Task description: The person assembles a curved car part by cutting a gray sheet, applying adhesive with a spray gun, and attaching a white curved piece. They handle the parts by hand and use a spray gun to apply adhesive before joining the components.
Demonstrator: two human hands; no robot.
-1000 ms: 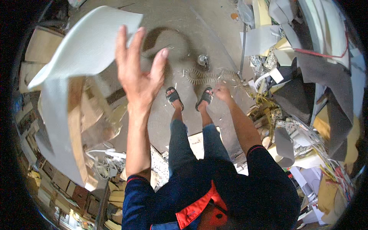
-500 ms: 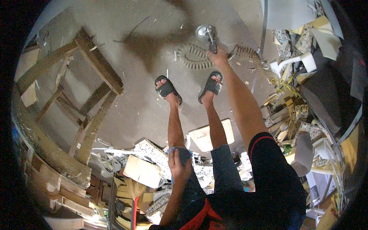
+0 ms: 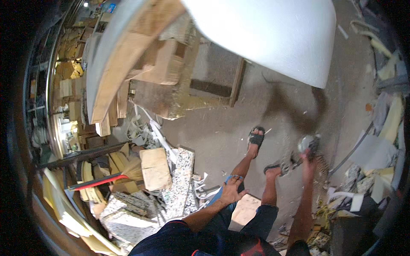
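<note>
My right hand point(image 3: 306, 158) is wrapped round a spray gun point(image 3: 308, 144) with a shiny metal cup, held low over the floor at the right. A dusty coiled air hose point(image 3: 323, 166) trails from it beside my forearm. My left hand point(image 3: 232, 190) rests open on my left knee, fingers stretched out and nothing held. Ahead of me stands a wooden frame point(image 3: 124, 64) with a large smooth white panel, seemingly foam point(image 3: 273, 38), extending from it across the top.
At the lower left lie speckled foam blocks point(image 3: 181, 183), a cream foam piece point(image 3: 156, 169) and a broom with a red handle point(image 3: 102, 181). Foam scraps point(image 3: 376, 149) pile up at the right. A dark hose point(image 3: 352, 147) runs along the floor point(image 3: 205, 132).
My view has swung left, bringing the white panel and wooden frame in close at the top. The spray gun stays in my right hand; my left hand stays on the knee, its fingers now more spread.
</note>
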